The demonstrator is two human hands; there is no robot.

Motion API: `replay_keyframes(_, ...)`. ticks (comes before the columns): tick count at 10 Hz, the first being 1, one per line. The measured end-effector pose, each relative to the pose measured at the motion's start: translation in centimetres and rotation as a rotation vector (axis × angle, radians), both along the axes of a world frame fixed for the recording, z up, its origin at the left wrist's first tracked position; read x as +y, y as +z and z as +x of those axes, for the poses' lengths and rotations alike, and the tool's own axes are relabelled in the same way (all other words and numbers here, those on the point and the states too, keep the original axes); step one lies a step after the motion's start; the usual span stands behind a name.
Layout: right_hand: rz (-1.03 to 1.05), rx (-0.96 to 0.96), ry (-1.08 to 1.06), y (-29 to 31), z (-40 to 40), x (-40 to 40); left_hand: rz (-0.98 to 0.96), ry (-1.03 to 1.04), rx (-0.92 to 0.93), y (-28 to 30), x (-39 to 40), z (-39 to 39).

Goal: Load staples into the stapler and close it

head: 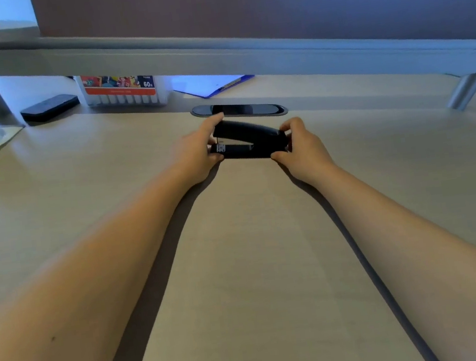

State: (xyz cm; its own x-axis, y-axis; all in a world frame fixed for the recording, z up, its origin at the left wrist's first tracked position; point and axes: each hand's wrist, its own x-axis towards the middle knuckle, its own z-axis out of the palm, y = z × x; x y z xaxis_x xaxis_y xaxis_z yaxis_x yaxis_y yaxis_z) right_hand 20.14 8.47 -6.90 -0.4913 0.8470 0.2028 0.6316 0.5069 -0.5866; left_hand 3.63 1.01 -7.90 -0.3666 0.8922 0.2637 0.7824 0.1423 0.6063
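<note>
Both bare forearms reach straight out across the pale wooden desk (249, 254), meeting at a black stapler (251, 142) far from the body, just before the oval cable grommet (239, 109). The left hand (196, 152) pinches the stapler's left end, forefinger on the top arm and thumb under the base. The right hand (302, 146) clasps the right end, fingers curled over the top, thumb at the near lower edge. The stapler lies with its long axis left to right; its top arm is raised a little at the left end, where the metal mouth shows, and hinged at the right. Beyond the desk edge stands a clear box of marker pens (122, 91), its white caps in a row, beside a dark flat case (50, 107) and a blue clipboard (213, 85)
</note>
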Motion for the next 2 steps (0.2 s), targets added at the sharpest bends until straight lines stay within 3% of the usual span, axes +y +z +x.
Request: replay_keyframes(2, 0.005, 0.04, -0.017, -0.33, -0.76, 1.8, 0.011, 0.013, 0.047, 0.63, 1.13, 0.16)
